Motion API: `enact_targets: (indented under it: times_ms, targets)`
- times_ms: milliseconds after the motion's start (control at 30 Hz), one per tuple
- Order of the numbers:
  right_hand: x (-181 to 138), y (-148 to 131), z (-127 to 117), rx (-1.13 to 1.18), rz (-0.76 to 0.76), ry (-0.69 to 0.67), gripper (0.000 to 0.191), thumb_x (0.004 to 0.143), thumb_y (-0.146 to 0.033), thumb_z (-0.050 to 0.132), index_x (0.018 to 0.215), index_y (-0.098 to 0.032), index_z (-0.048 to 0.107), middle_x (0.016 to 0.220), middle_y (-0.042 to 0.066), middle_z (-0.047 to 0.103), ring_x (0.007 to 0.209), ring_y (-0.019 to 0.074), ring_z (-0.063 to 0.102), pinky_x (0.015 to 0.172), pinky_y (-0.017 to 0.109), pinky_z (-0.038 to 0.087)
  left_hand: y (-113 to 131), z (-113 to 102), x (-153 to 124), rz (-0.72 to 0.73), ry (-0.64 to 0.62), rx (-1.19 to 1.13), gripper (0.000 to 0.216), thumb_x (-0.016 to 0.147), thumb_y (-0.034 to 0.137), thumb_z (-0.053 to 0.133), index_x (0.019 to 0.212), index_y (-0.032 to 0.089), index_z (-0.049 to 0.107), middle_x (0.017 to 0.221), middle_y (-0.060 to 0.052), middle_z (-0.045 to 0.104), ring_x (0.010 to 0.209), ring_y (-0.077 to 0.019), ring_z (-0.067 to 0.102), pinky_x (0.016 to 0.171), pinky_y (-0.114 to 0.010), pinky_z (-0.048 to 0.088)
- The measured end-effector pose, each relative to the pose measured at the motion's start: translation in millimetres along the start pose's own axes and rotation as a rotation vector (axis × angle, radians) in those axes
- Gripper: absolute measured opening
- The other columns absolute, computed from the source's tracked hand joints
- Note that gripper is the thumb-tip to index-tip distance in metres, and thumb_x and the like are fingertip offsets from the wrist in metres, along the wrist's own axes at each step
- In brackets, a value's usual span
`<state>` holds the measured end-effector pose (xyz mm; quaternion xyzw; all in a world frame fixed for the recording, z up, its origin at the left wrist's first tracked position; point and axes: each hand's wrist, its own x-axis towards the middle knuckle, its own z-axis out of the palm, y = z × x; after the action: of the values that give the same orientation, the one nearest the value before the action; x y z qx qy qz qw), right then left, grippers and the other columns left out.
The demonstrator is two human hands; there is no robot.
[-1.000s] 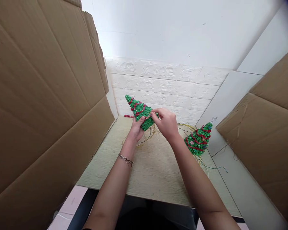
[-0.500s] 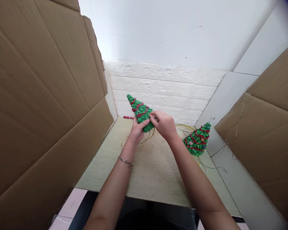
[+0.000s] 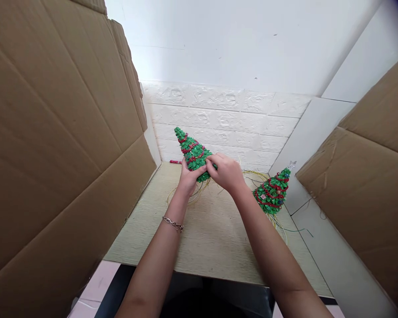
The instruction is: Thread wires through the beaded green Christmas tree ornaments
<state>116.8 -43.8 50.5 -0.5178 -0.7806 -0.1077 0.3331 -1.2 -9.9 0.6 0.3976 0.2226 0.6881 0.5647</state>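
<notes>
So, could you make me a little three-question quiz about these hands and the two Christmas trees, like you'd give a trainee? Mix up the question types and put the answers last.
1. True or false: the bracelet is worn on the right wrist.
2. What tops the tree at the right of the picture? A) a bow; B) a star; C) a bell.
3. Fill in the blank: from the picture's left side, the tilted tree is gripped by the ____ hand.

Key:
1. False: the bracelet is on the left wrist.
2. B.
3. The left hand.
</notes>
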Motion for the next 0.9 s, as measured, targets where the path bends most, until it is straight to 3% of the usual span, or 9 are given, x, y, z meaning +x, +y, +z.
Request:
enact_targets:
  times_ms: [300,467,600,767,900]
  targets:
    - [4.4,7.0,1.0,0.102,0.047,0.042,0.014,0.083,-0.022,0.041,0.079,-0.019,0.054,0.079,0.006,0.060,0.072,0.0180,0.052,0.064,0.028,0.035,-3.3,0.1,0.6,-0.004,-0.012,0.094,0.074,0.045,0.019,0.085,0.109,0.024,0.049,0.100,-0.003,0.066,0.093,-0.0196,0.063,0.086,-0.032,0.046]
    - [4.6,10.6,-6.0,0.122,0.023,-0.030,0.013,0.083,-0.021,0.045,0.077,-0.020,0.056,0.080,0.004,0.061,0.074,0.0175,0.052,0.064,0.028,0.035,-3.8,0.7,-0.2,-0.009,-0.036,0.082,0.073,0.044,0.017,0.085,0.108,0.023,0.051,0.099,-0.003,0.066,0.091,-0.0205,0.064,0.086,-0.033,0.046]
    - [4.0,10.3,-10.9,0.145,0.062,-0.111,0.018,0.086,-0.027,0.046,0.080,-0.023,0.062,0.082,0.002,0.064,0.077,0.0174,0.055,0.066,0.028,0.036,-4.7,1.4,-1.3,-0.055,-0.049,0.022,0.069,0.046,0.019,0.084,0.106,0.023,0.050,0.096,-0.002,0.067,0.091,-0.0194,0.064,0.088,-0.035,0.046]
    - [3.3,8.6,-12.8,0.168,0.036,-0.064,0.019,0.086,-0.031,0.050,0.095,-0.021,0.063,0.093,0.005,0.062,0.084,0.0185,0.056,0.071,0.028,0.040,-2.7,1.8,-1.0,-0.062,-0.031,-0.081,0.058,0.053,0.020,0.081,0.103,0.023,0.052,0.092,0.000,0.067,0.089,-0.0165,0.064,0.086,-0.032,0.046]
    - [1.1,8.9,-19.9,0.184,0.010,-0.063,0.017,0.082,-0.029,0.056,0.095,-0.020,0.061,0.096,0.005,0.061,0.084,0.0179,0.055,0.072,0.028,0.040,-0.1,1.0,1.7,-0.041,0.003,-0.129,0.055,0.055,0.020,0.080,0.103,0.024,0.054,0.094,0.001,0.068,0.090,-0.0153,0.064,0.084,-0.029,0.047]
